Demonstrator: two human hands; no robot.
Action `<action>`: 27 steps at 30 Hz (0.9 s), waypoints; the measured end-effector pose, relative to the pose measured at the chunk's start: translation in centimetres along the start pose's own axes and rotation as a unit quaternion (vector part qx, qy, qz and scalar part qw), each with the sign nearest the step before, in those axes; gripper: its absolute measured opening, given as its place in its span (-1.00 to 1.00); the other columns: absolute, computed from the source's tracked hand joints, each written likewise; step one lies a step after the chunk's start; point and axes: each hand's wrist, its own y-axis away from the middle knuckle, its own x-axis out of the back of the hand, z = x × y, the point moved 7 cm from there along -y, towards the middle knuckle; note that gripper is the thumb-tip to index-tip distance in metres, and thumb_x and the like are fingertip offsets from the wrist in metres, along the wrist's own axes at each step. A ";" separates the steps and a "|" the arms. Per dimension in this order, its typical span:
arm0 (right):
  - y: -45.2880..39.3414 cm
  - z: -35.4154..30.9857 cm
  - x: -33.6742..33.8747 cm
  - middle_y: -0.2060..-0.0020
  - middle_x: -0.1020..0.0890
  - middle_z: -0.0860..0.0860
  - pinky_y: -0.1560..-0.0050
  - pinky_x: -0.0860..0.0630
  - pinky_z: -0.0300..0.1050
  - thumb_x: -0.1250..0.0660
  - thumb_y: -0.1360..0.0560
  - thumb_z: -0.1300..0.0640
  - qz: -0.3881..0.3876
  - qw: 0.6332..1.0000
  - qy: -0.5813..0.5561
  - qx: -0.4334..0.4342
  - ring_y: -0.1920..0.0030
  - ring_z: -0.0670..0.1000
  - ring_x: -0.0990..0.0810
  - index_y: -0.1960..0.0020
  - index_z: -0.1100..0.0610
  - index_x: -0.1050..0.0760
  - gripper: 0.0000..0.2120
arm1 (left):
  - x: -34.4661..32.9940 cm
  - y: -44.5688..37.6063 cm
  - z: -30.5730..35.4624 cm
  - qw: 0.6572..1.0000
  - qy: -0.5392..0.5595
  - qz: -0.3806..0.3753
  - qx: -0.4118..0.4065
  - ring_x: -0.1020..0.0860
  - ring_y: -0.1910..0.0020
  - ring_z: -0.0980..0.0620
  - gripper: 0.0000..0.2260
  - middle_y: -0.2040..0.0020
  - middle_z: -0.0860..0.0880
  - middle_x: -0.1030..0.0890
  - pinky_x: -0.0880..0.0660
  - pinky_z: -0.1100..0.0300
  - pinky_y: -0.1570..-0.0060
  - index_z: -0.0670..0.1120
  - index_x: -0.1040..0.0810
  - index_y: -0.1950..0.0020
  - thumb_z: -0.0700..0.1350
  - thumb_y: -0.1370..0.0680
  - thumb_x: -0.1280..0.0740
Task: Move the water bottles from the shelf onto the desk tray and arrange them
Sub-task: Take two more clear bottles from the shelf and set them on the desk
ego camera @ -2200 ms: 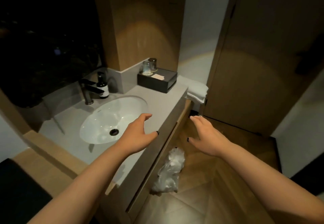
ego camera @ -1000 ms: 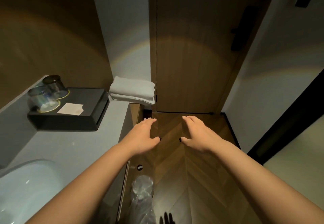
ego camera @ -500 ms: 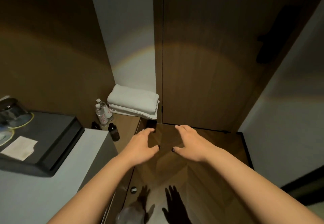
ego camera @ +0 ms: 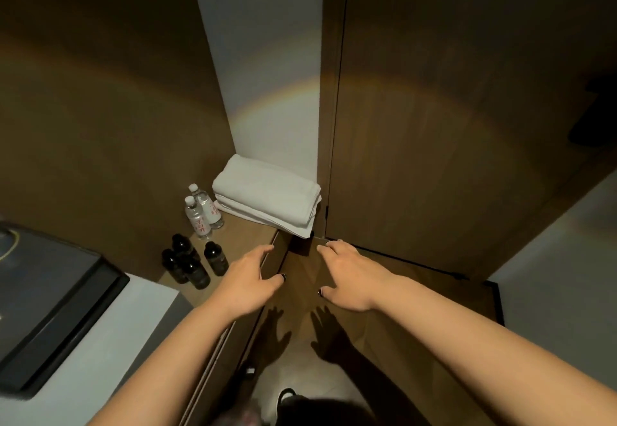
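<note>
Your left hand [ego camera: 248,283] and right hand [ego camera: 347,277] reach forward side by side at chest height, palms down, fingers spread and relaxed, holding nothing; they hang over the wooden floor [ego camera: 394,342] and cast two hand shadows on it. The two water bottles [ego camera: 200,212], clear with white caps and red print on their labels, stand upright and touching each other on a low wooden shelf [ego camera: 247,235] ahead and to the left of your left hand, against the brown wall panel. Just right of the bottles, on the same shelf, lies a stack of folded white towels [ego camera: 267,200], its corner overhanging the shelf's front edge. Nearer to you on the shelf, between the bottles and your left hand, stands a cluster of four small dark bottles [ego camera: 192,263]; your left hand's fingers are near the rightmost one but apart from it. At the left edge, a black box [ego camera: 53,318] sits on a pale grey counter [ego camera: 110,359]; the frame cuts it off, and what is on its lid is too dim to make out. A closed wooden door [ego camera: 450,158] fills the right; a dark shape on it near the frame's edge is cut off and hard to identify. At the bottom, a dark shoe tip [ego camera: 287,395] and something blurred beside it are hard to read.
</note>
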 end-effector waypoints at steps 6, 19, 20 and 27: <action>-8.7 -0.8 2.5 -0.54 -0.05 0.08 -0.49 -0.11 0.00 -0.28 -0.52 0.02 -0.017 0.999 -0.031 0.014 -0.54 0.08 0.05 -0.54 0.15 0.04 -0.26 | 2.1 -6.6 -4.4 0.996 0.038 0.003 0.077 -0.44 0.44 0.15 -0.48 0.36 0.01 -0.48 -0.38 0.37 0.42 -0.02 -0.26 -0.46 -0.07 -0.53 -0.33; -24.2 -2.7 6.0 -0.51 -0.10 0.12 -0.46 -0.09 -0.03 -0.25 -0.57 0.02 -0.068 0.991 -0.033 0.107 -0.52 0.10 -0.03 -0.53 0.19 0.02 -0.32 | 5.1 -16.7 -10.0 0.978 0.102 0.055 0.174 -0.49 -0.23 -0.03 -0.53 -0.29 -0.07 -0.49 -0.33 0.36 -0.03 -0.11 -0.33 -0.40 -0.14 -0.52 -0.36; -25.5 -2.5 6.1 -0.51 -0.10 0.11 -0.45 -0.11 -0.04 -0.25 -0.56 0.02 -0.078 0.990 -0.032 0.112 -0.51 0.10 -0.03 -0.53 0.18 0.03 -0.32 | 5.3 -17.6 -10.3 0.977 0.098 0.049 0.180 -0.50 -0.19 -0.01 -0.54 -0.27 -0.06 -0.49 -0.32 0.39 0.01 -0.13 -0.32 -0.41 -0.15 -0.53 -0.34; -34.9 -2.3 8.7 -0.49 -0.15 0.08 -0.43 -0.17 -0.05 -0.24 -0.56 0.06 -0.150 0.972 0.001 0.179 -0.49 0.08 -0.10 -0.52 0.14 -0.06 -0.39 | 8.6 -23.9 -12.4 0.950 0.127 0.107 0.265 -0.45 -0.31 -0.03 -0.45 -0.38 -0.11 -0.43 -0.36 0.25 -0.23 -0.12 -0.25 -0.45 -0.16 -0.52 -0.37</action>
